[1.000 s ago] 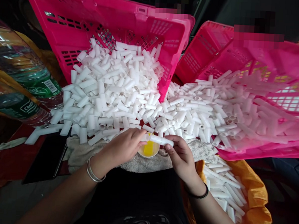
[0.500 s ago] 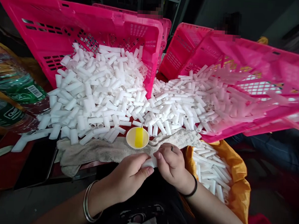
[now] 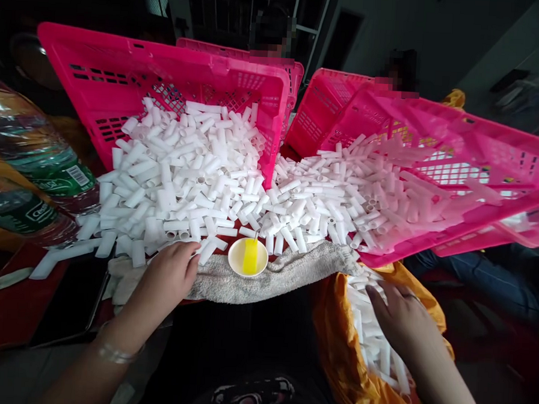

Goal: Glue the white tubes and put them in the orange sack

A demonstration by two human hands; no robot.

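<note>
1. Left hand (image 3: 168, 278) rests on the towel (image 3: 266, 274) at the edge of the white tube pile (image 3: 185, 173); grip loose, holding nothing.
2. Right hand (image 3: 401, 314) lies in the orange bag (image 3: 335, 332) upon finished tubes (image 3: 370, 340); grip released.
3. Tubes judged light, stiff, smooth; best pinched mid-length.
4. Yellow dish (image 3: 248, 257) stands between the hands.

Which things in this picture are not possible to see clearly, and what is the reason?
Head view only:
- Right hand in the orange bag: its palm faces down, so any tube under it is hidden.
- Left hand fingertips at the white tubes: grip unclear.
- Bottle labels: cut off and blurred.
- Right crate: motion blur smears its tubes.
- Small cup: the yellow content cannot be identified.
</note>
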